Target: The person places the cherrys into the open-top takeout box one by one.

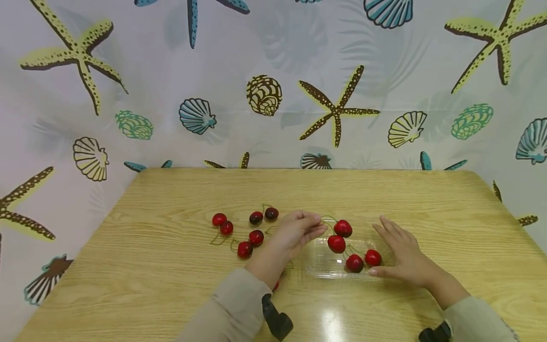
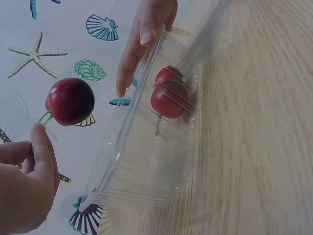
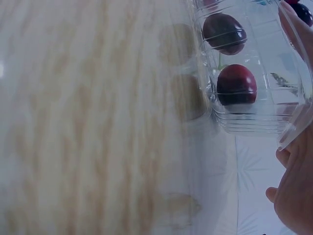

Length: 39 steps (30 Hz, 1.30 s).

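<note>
My left hand [image 1: 296,233] pinches the thin green stems of a pair of red cherries [image 1: 336,244], and the fruit hangs over a clear plastic container [image 1: 318,273]. In the left wrist view the hanging cherry [image 2: 72,102] is level with the container's rim, beside its open top. Two more cherries [image 1: 354,263] lie inside on the container's floor, toward its right end. At that right end is my right hand [image 1: 399,254], fingers straight and spread, thumb at the near corner; the right wrist view shows it along the rim.
Left of the container, several cherries with stems [image 1: 245,250] lie in pairs on the wooden table [image 1: 149,285]. One cherry [image 1: 276,286] is partly hidden under my left forearm. A cloth printed with shells and starfish [image 1: 231,57] hangs behind the table.
</note>
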Motion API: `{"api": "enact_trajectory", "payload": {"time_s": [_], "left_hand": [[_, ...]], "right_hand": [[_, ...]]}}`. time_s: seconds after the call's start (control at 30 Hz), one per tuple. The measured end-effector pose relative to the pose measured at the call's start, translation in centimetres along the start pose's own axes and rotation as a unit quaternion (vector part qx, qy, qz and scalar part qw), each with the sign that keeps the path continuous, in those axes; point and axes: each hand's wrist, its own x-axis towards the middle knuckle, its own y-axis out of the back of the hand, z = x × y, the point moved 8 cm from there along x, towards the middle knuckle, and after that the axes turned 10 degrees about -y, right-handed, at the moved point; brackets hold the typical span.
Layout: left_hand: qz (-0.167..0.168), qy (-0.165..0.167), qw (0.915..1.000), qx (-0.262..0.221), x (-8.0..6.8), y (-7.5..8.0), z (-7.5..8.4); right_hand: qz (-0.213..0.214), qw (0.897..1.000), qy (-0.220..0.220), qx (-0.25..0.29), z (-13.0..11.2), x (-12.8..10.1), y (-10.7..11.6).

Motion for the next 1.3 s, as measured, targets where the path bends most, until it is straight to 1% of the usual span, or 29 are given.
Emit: {"api": "enact_trajectory", "payload": {"time_s": [0.37, 0.8, 1.1, 1.3], "left_hand": [[0.006, 0.016, 0.9999, 0.003, 0.6, -1.2, -1.2], [0.022, 0.022, 0.9992, 0.023, 1.6, -2.2, -3.0], [0.025, 0.029, 0.9978, 0.054, 2.4, -2.6, -4.2], [0.038, 0.039, 0.9951, 0.082, 2.8, -2.8, -5.2]], "right_hand": [[-0.003, 1.000, -0.005, 0.000, 0.1, 0.0, -0.1], [-0.007, 1.000, -0.010, 0.008, 0.2, 0.0, 0.0], [-0.007, 1.000, -0.006, 0.005, 0.1, 0.0, 0.1], [-0.009, 1.000, -0.005, 0.007, 0.1, -0.1, 0.1]]}}
